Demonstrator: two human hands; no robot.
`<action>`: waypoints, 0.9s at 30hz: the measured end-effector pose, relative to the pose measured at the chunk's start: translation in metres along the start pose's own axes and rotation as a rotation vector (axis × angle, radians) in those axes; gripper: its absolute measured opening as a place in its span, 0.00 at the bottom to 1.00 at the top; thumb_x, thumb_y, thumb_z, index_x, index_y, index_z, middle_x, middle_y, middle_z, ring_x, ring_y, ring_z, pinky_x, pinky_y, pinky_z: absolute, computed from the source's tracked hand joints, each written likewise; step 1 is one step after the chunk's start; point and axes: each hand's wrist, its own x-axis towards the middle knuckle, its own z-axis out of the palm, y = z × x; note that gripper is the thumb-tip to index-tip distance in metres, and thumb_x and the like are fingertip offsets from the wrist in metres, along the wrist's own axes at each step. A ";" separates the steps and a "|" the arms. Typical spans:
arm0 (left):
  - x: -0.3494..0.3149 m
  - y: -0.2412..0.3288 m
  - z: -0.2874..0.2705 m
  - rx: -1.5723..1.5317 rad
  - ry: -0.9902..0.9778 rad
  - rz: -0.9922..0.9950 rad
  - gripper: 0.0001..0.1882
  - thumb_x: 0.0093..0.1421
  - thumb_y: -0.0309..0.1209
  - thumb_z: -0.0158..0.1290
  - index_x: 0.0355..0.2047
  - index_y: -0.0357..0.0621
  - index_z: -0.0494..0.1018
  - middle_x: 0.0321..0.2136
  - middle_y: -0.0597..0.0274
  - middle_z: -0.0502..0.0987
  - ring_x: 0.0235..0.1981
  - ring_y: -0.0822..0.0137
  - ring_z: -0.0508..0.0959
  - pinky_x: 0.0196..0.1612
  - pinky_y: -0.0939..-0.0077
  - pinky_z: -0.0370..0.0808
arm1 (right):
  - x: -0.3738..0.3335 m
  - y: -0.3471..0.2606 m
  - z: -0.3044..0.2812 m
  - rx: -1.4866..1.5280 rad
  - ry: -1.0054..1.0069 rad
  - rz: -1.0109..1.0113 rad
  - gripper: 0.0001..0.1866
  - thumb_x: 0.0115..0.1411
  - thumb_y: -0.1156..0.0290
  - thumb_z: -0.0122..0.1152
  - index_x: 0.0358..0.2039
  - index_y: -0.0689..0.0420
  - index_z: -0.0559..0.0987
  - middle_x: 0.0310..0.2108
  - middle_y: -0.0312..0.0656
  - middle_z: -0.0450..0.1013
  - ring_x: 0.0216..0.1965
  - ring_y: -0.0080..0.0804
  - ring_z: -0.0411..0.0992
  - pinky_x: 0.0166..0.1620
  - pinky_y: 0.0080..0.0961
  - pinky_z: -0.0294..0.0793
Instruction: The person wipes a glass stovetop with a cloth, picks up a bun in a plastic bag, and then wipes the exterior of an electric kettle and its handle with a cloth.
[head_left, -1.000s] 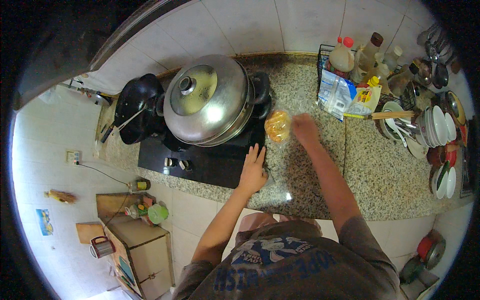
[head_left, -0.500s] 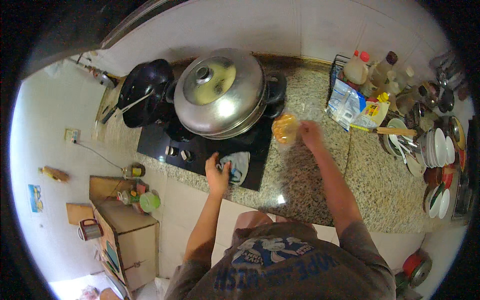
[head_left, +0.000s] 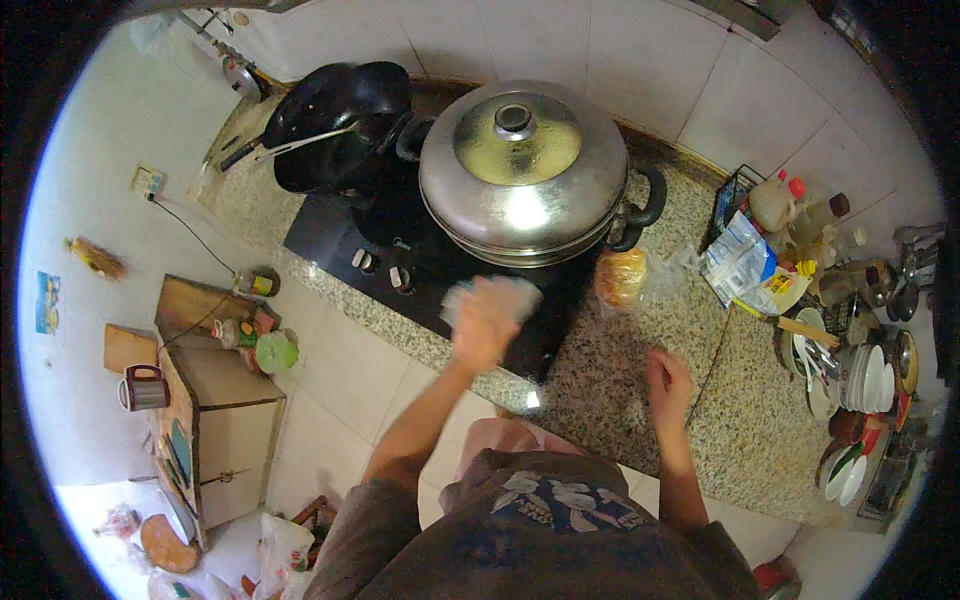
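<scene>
Cloth [head_left: 526, 291] under the left hand [head_left: 485, 318], in the head view, lying on the front part of the black cooktop [head_left: 330, 232]; fingers blurring, so unable to tell whether gripping or resting flat. Holding the right hand [head_left: 668, 388] well apart, above the speckled counter [head_left: 600, 372], fingers curling narrowly, palm hidden, so unable to tell whether holding anything. Seeing a large steel pot [head_left: 525, 195] standing just beyond the cloth, blocking much of the cooktop's back; a black wok [head_left: 325, 100] sitting left of it; knobs [head_left: 400, 278] protruding near the front edge; a bagged yellow-brown food item [head_left: 622, 277] lying just beside the pot's right handle. Noticing small pale lettering on the cooktop, blurred print on the dark shirt [head_left: 560, 560], coloured print on a blue-and-white packet [head_left: 738, 262]. Finding bottles [head_left: 772, 205] standing in a black wire rack [head_left: 728, 208], white bowls [head_left: 862, 375] nesting farther right, a metal utensil [head_left: 310, 140] lying across the wok; unable to see inside the pot, its domed lid covering everything.
</scene>
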 end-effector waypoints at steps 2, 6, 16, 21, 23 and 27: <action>0.014 -0.058 0.037 -0.039 0.298 -0.176 0.28 0.60 0.43 0.40 0.58 0.44 0.56 0.61 0.53 0.49 0.62 0.48 0.45 0.60 0.49 0.43 | -0.020 0.008 -0.007 0.050 0.006 0.064 0.07 0.54 0.80 0.50 0.33 0.61 0.76 0.26 0.39 0.69 0.25 0.25 0.69 0.28 0.19 0.69; 0.057 -0.075 0.040 0.002 0.361 -0.614 0.29 0.61 0.45 0.37 0.58 0.40 0.55 0.61 0.50 0.48 0.62 0.47 0.44 0.60 0.50 0.42 | -0.036 -0.011 -0.010 0.138 -0.036 0.257 0.08 0.59 0.76 0.48 0.35 0.63 0.76 0.29 0.37 0.68 0.25 0.21 0.69 0.31 0.17 0.72; -0.028 0.052 0.045 -0.057 0.227 -0.186 0.29 0.57 0.40 0.43 0.56 0.38 0.56 0.58 0.49 0.53 0.61 0.46 0.47 0.59 0.48 0.44 | -0.028 -0.029 0.014 0.263 -0.062 0.279 0.08 0.59 0.75 0.50 0.35 0.62 0.76 0.30 0.36 0.69 0.24 0.22 0.70 0.30 0.17 0.72; 0.043 -0.073 0.048 -0.160 0.400 -0.599 0.29 0.56 0.31 0.40 0.57 0.31 0.51 0.60 0.43 0.47 0.62 0.42 0.42 0.61 0.49 0.43 | -0.030 -0.042 0.021 0.286 -0.081 0.310 0.08 0.59 0.74 0.51 0.35 0.63 0.77 0.29 0.37 0.69 0.24 0.23 0.70 0.30 0.18 0.72; 0.077 -0.115 0.040 -0.197 0.263 -0.683 0.31 0.54 0.30 0.41 0.58 0.33 0.50 0.61 0.45 0.46 0.62 0.42 0.40 0.60 0.48 0.42 | -0.038 -0.041 0.024 0.253 -0.121 0.299 0.08 0.59 0.74 0.51 0.35 0.63 0.77 0.29 0.37 0.69 0.24 0.23 0.70 0.30 0.19 0.73; 0.104 -0.172 0.001 -0.345 0.041 -0.883 0.34 0.55 0.32 0.42 0.60 0.36 0.46 0.62 0.46 0.43 0.63 0.43 0.39 0.61 0.50 0.41 | -0.049 -0.052 0.018 0.242 -0.110 0.268 0.09 0.59 0.74 0.50 0.35 0.65 0.76 0.31 0.39 0.71 0.26 0.23 0.71 0.31 0.17 0.70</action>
